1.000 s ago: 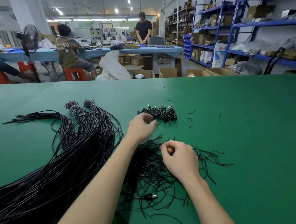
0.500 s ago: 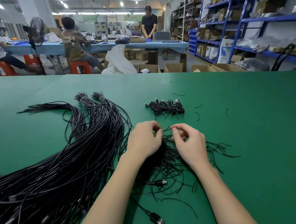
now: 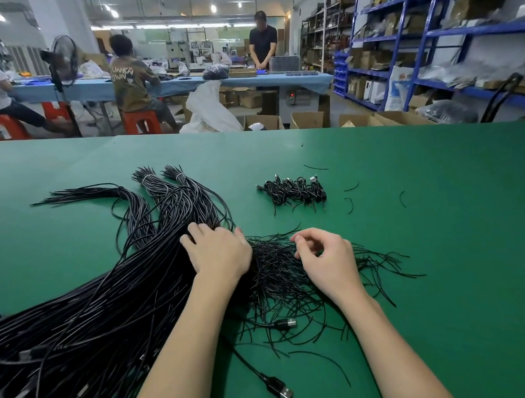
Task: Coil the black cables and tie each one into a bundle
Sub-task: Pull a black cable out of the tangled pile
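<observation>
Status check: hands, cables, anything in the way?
Left hand flat on long cables. Right hand curled over ties pile, grip unclear. Finished bundles beyond. Nothing blocking.

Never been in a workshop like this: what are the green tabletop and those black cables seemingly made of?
The green tabletop looks like a matte rubber or vinyl mat: flat, seamless, barely reflective. The black cables seem plastic-jacketed, smooth with thin glossy highlights. The plug has a shiny, likely metal tip.

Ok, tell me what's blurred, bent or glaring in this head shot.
Head view: wide-angle bends the blue shelving and table edge; the cable pile smears at the lower left corner; ceiling lights blow out; left hand, right hand and tied bundles stay sharp, evenly lit.
</observation>
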The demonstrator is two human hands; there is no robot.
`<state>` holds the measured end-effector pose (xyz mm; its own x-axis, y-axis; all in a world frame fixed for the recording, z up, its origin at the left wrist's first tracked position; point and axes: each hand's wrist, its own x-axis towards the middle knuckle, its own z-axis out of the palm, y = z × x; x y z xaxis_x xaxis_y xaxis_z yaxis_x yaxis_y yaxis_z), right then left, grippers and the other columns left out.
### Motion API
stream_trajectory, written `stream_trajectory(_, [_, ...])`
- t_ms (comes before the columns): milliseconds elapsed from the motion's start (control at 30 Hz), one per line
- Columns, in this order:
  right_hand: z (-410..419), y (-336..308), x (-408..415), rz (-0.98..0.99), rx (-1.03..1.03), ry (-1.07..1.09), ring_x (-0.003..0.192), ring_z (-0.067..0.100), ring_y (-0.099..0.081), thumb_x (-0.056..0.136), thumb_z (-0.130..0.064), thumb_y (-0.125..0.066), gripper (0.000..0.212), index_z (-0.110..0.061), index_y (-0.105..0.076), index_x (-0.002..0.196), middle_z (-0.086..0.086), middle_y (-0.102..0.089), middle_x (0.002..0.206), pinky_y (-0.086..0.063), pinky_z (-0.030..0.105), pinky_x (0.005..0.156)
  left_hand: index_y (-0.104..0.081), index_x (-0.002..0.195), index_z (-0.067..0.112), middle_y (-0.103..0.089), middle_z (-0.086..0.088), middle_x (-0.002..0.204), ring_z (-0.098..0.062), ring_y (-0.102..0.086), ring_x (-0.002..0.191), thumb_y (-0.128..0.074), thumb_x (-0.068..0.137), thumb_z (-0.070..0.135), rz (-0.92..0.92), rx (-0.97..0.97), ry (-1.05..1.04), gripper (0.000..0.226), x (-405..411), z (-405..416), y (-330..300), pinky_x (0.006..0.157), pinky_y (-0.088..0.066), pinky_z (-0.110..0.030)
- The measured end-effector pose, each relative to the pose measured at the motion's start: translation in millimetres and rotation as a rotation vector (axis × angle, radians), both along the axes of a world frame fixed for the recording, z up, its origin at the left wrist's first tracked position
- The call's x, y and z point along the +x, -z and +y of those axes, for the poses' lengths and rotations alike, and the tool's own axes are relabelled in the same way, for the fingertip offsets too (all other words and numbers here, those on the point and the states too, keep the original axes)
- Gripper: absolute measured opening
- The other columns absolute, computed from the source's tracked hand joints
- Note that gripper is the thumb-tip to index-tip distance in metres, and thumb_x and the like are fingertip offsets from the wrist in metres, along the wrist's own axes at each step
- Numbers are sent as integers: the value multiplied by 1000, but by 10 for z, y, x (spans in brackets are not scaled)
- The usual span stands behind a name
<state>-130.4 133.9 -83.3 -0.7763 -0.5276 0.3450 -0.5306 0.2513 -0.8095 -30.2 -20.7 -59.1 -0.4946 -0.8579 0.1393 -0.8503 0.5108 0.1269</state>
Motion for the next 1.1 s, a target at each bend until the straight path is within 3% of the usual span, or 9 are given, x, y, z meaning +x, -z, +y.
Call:
stream_trajectory(233, [-9, 8, -6, 2, 15, -11, 68, 6, -64, 97, -29, -62, 18, -33, -75, 85, -8, -71, 70, -52, 24, 65, -59, 131, 4, -48, -20, 143, -37, -39, 133, -29, 103, 50, -3, 5, 2, 62, 27, 19, -44, 113, -22, -50])
stream_trajectory(400, [-27, 12, 7, 20, 26, -15, 67, 5, -64, 97, -30, -63, 18, -35, -74, 83, -11, -70, 69, -54, 27, 66, -59, 131, 6, -50, -16, 140, -36, -46, 130, -33, 102, 48, 13, 27, 15, 57, 12, 31, -90, 113, -25, -51])
stream_trajectory(667, [-43, 3, 26, 41, 47, -15, 68, 6, -65, 96, -29, -64, 18, -35, -74, 83, -10, -71, 69, -58, 31, 71, -62, 128, 4, -42, -17, 146, -35, -32, 135, -36, 101, 34, 133, 74, 4, 48, 21, -66, -61, 112, -21, -47])
stream_trajectory(800, [-44, -2, 29, 38, 54, -21, 68, 6, -65, 96, -29, -63, 18, -36, -74, 83, -9, -71, 69, -58, 31, 70, -62, 126, 4, -46, -21, 142, -38, -35, 132, -38, 101, 30, 168, 87, -7, 43, 12, -112, -65, 111, -22, -46])
stream_trajectory(967, [-37, 5, 31, 29, 60, -27, 67, 4, -64, 96, -29, -63, 19, -37, -74, 84, -12, -71, 69, -56, 27, 67, -50, 127, 6, -55, -23, 135, -40, -39, 131, -45, 99, 30, 174, 73, -16, 37, -8, -140, -82, 108, -26, -49])
stream_trajectory(1100, [-46, 9, 21, 19, 60, -30, 68, 4, -65, 97, -30, -62, 19, -37, -74, 84, -13, -71, 70, -55, 25, 67, -54, 117, 5, -62, -19, 125, -38, -44, 127, -50, 94, 26, 153, 60, -18, 31, -6, -158, -66, 106, -27, -48])
